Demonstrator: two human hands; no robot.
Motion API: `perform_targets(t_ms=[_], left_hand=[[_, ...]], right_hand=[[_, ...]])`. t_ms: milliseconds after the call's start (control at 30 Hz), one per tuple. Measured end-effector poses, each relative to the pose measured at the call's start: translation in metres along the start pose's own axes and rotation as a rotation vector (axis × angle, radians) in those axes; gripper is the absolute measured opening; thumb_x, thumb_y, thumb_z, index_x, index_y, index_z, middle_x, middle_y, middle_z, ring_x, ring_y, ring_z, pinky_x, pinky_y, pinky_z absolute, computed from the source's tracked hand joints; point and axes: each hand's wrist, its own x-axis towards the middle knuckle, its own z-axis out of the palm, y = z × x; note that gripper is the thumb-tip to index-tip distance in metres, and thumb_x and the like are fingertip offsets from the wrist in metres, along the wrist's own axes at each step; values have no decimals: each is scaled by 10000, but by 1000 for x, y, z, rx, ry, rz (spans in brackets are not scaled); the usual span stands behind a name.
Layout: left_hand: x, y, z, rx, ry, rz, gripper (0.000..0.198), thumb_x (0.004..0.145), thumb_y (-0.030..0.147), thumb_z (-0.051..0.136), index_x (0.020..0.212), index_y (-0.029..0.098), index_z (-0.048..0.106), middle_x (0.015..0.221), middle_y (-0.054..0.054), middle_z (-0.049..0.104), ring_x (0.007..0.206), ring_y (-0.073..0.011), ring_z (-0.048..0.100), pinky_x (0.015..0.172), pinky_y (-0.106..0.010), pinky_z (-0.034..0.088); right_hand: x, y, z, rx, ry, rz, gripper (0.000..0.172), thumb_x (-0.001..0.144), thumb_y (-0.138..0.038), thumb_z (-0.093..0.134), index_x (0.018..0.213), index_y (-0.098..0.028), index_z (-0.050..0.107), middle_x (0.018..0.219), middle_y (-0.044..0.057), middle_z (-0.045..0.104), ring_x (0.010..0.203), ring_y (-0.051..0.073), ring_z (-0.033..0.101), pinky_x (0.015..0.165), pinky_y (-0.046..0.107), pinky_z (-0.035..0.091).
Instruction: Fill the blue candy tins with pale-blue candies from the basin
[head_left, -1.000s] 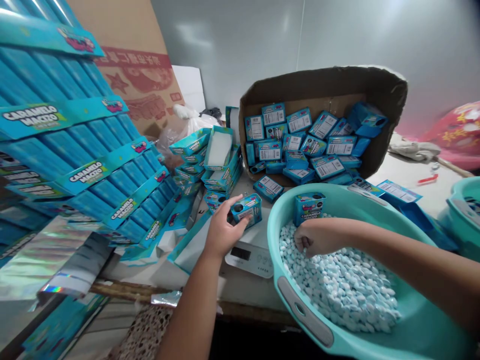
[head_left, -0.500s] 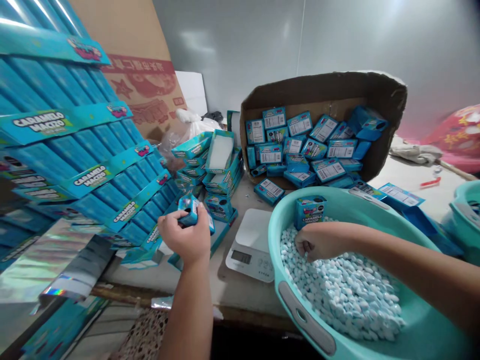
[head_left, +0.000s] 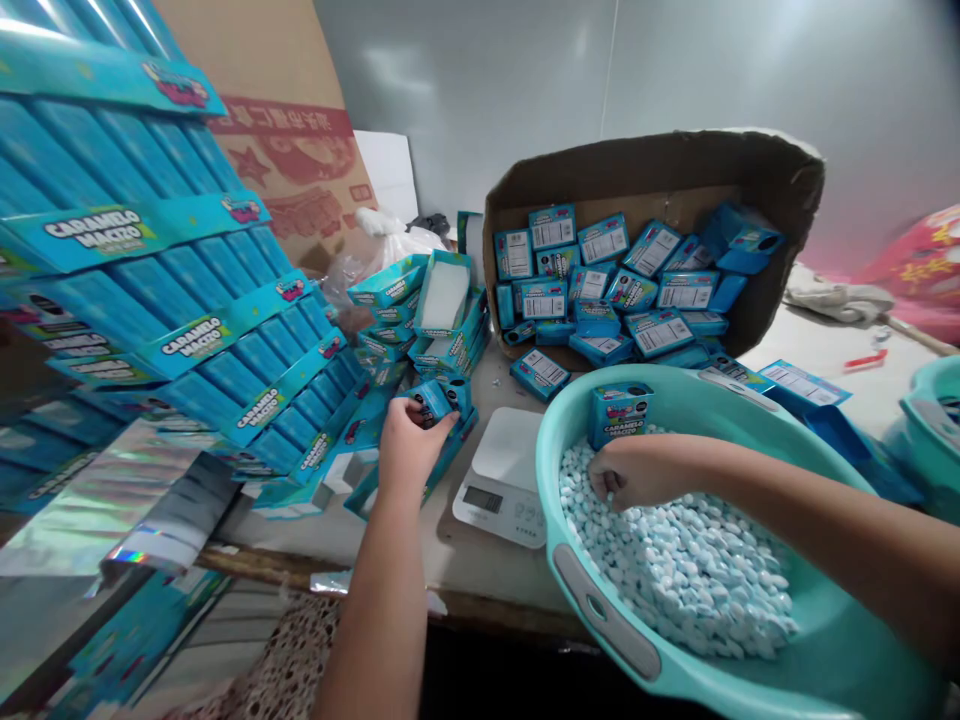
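My left hand (head_left: 411, 432) grips a small blue box (head_left: 430, 401) over an open blue display tray (head_left: 450, 462), left of the white scale (head_left: 499, 480). My right hand (head_left: 619, 472) is in the teal basin (head_left: 559, 560), with its fingers curled at the surface of the pale blue and white candies (head_left: 697, 580). Whether those fingers hold candies is hidden. Another blue box (head_left: 619, 410) stands upright in the basin, just behind my right hand.
Stacked trays of blue boxes (head_left: 195, 335) rise at the left. A cardboard box (head_left: 637, 170) with many blue boxes lies behind the basin. Smaller open trays (head_left: 442, 295) are stacked at the middle back. Another teal basin (head_left: 926, 400) is at the right edge.
My left hand has moved right with the blue box, now over the display tray. My right hand has stayed nearly in place at the candies. The view has shifted slightly.
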Motion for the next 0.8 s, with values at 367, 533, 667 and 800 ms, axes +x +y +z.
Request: perform_targets(t_ms=[367,533,667,800], left_hand=[[7,-10,-3,-64,-115,-149,1174,511,530,865,1458,184,263,1450,-245,367,1357,-420,377,1091,-575,336],[6,-8,-1,-139,-39,42,1192,517,385,888,1492,202,227,1478,-202,382,1380,-365,380,1144,-516,313],[4,-7,4,-63,-32,173,1146,534,307,877,1495,195,261,1489,-195,374,1422,-358,319,1172,-492,278],[5,-12,4,-105,-128,118,1196,531,343,884,1509,188,213,1493,-218,375,1398,-358,366,1149,-498,312]], right_hand=[[-4,2,1,16,-3,-22,169,751,-223,665,917,-203,693,872,5,683,756,155,597,619,239,395],[-2,3,0,-4,-19,-14,187,727,-208,668,913,-198,690,869,0,685,746,152,595,608,230,386],[-1,1,0,-18,-25,-17,180,732,-205,663,910,-191,684,865,4,680,741,151,586,603,228,377],[-2,-1,0,-23,-24,-11,185,744,-197,665,928,-188,680,864,5,680,739,149,588,599,226,375]])
